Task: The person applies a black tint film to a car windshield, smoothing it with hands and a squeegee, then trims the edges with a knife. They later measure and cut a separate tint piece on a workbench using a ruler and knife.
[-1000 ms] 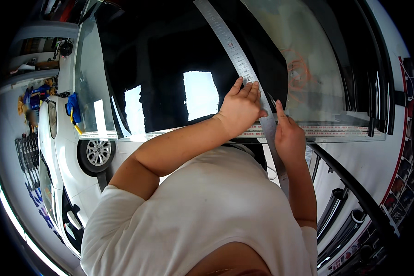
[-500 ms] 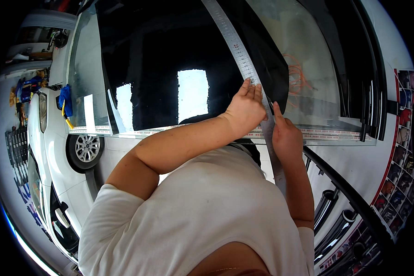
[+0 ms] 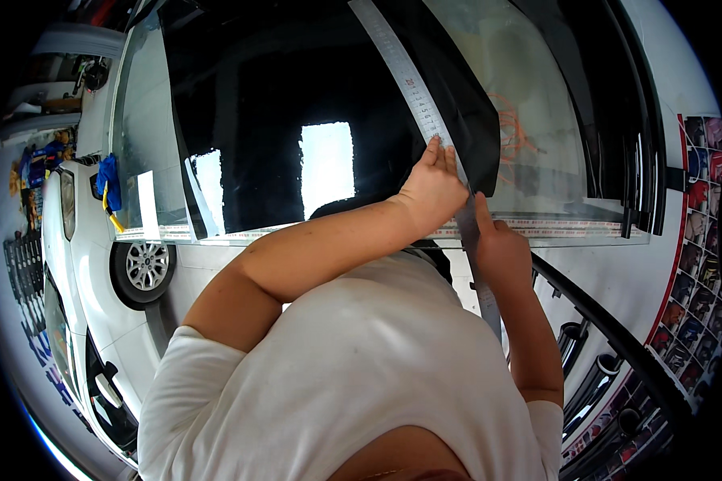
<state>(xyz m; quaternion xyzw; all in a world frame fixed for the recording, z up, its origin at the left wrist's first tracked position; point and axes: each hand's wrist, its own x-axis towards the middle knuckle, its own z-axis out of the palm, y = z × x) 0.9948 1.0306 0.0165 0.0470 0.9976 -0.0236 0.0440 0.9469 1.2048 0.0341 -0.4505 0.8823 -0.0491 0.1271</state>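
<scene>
A long metal ruler point(image 3: 413, 80) lies aslant over a glossy black sheet of film point(image 3: 257, 88), and its near end hangs past the table edge. My left hand point(image 3: 436, 186) presses on the ruler with its fingers stretched out over the marked face. Close to the ruler's right edge is my right hand point(image 3: 501, 252), its index finger pointing forward along that edge and its other fingers curled in. What those curled fingers hold, if anything, is hidden. Right of the ruler, a strip of the black film point(image 3: 453, 88) reaches onto the glass tabletop point(image 3: 541, 120).
Orange cord point(image 3: 515, 136) shows at the right part of the glass. Dark rolls point(image 3: 598, 377) stand below the table at right, by a black rail point(image 3: 610, 329). A white car point(image 3: 96, 256) is at left, and a blue cloth point(image 3: 108, 183) hangs by the table's left corner.
My right hand has drawn slightly toward me along the ruler. My left hand remains pressed on it. The whole view has shifted a little.
</scene>
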